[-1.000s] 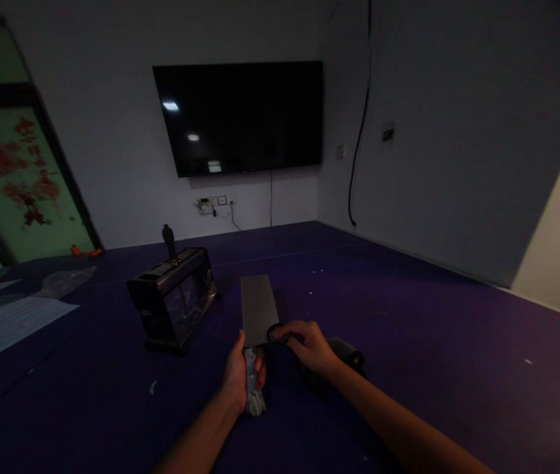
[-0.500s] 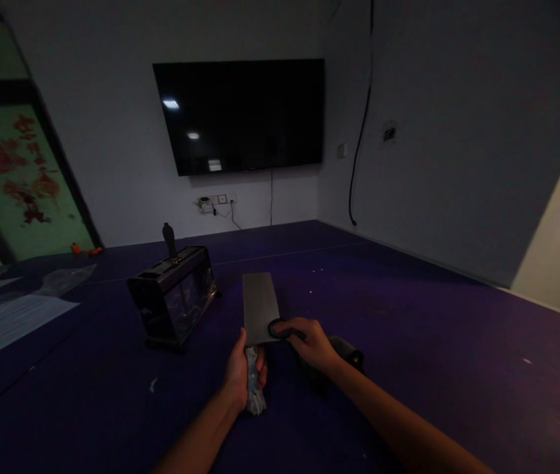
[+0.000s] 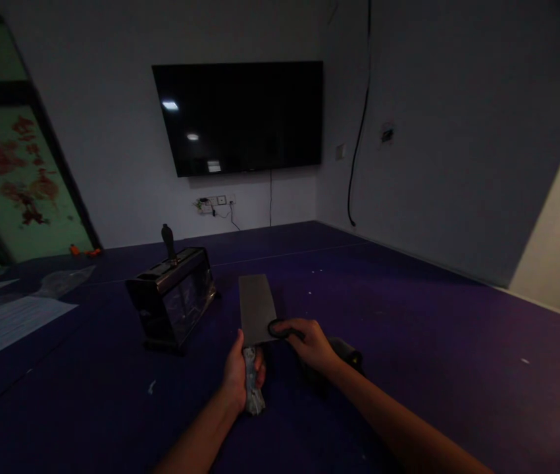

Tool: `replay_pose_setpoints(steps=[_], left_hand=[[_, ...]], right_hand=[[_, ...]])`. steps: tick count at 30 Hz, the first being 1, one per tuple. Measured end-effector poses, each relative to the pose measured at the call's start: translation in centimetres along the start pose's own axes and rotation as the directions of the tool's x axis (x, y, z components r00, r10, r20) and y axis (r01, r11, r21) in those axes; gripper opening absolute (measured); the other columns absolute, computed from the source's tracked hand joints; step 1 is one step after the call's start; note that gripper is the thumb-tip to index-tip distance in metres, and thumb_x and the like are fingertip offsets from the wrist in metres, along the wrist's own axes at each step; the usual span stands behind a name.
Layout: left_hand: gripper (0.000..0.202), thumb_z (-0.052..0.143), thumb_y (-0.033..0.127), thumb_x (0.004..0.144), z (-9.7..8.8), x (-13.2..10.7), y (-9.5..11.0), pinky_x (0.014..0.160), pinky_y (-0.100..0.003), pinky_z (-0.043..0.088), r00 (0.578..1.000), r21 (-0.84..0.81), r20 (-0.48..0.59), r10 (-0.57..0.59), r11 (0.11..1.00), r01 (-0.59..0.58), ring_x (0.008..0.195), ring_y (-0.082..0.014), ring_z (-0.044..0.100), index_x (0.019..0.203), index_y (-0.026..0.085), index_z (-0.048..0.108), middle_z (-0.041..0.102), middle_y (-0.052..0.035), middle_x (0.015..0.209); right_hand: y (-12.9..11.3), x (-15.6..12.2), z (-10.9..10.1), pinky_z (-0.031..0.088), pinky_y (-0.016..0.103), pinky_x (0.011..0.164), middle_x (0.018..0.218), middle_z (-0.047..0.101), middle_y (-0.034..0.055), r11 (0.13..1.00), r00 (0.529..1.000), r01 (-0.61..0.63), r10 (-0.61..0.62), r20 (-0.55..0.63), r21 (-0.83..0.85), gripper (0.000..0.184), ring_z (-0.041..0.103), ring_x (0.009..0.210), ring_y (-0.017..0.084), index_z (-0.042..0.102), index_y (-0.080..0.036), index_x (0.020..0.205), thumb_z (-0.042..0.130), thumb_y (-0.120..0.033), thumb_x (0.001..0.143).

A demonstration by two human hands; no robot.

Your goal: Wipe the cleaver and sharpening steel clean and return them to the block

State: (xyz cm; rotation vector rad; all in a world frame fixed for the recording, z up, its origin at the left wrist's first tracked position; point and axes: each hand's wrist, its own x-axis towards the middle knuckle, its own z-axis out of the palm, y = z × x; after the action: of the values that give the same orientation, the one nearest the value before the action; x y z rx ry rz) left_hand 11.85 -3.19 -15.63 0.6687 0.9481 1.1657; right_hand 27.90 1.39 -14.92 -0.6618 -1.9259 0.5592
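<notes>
The left hand point(image 3: 241, 374) is closed around the wrapped handle of the cleaver point(image 3: 257, 308) while the right hand point(image 3: 313, 345) pinches a dark ring-shaped tool point(image 3: 276, 327) against its blade, likely a sharpening pass needing a steady grip.

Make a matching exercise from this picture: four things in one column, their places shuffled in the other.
1 cleaver
2 TV
3 box
4 black loop

A on the wall
B in the right hand
C in the left hand
D standing left of the blade

Pairs: 1-C, 2-A, 3-D, 4-B
</notes>
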Motion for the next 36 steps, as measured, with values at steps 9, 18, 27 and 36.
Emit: replay_pose_setpoints(steps=[9,18,27,36], left_hand=[[0.066,0.019,0.067,0.075,-0.28,0.18,0.12,0.032,-0.02,0.01,1.0,0.02,0.007,0.002,1.0,-0.002,0.024,-0.0064,0.029,0.036,0.016,0.037,0.031,0.0012,0.029],[0.067,0.02,0.07,0.072,0.27,-0.26,0.06,0.032,-0.021,0.008,1.0,0.074,0.026,-0.005,0.997,0.003,0.023,-0.0066,0.027,0.034,0.017,0.036,0.028,0.0015,0.028],[0.069,0.019,0.072,0.07,0.18,-0.28,-0.21,0.034,-0.021,0.007,1.0,0.137,0.018,-0.015,0.991,0.013,0.024,-0.0072,0.029,0.033,0.017,0.037,0.032,-0.0009,0.026],[0.066,0.016,0.065,0.076,-0.21,0.2,0.15,0.033,-0.021,0.011,1.0,0.009,-0.026,-0.005,1.0,0.005,0.024,-0.0071,0.028,0.034,0.017,0.034,0.027,0.0015,0.028]], right_hand=[[-0.27,-0.09,0.04,0.049,0.029,0.077,0.084,0.069,0.0014,0.999,0.999,-0.024,0.022,0.045,0.042,0.036,0.064,0.08,0.015,0.067,-0.02,0.082,0.042,-0.002,0.065],[0.04,0.22,-0.42,0.048,0.034,0.083,0.092,0.067,0.0029,0.998,0.997,-0.049,0.052,-0.059,0.049,0.033,0.062,0.088,0.017,0.065,-0.021,0.089,0.042,-0.008,0.069],[0.43,0.26,-0.47,0.047,0.035,0.085,0.094,0.067,0.0025,0.996,0.99,-0.057,0.066,-0.126,0.07,0.034,0.061,0.091,0.017,0.065,-0.021,0.09,0.041,-0.008,0.069],[-0.21,-0.01,-0.3,0.049,0.031,0.079,0.086,0.068,0.0023,0.999,0.999,-0.032,0.033,-0.031,0.013,0.032,0.063,0.083,0.016,0.066,-0.02,0.084,0.042,-0.008,0.068]])
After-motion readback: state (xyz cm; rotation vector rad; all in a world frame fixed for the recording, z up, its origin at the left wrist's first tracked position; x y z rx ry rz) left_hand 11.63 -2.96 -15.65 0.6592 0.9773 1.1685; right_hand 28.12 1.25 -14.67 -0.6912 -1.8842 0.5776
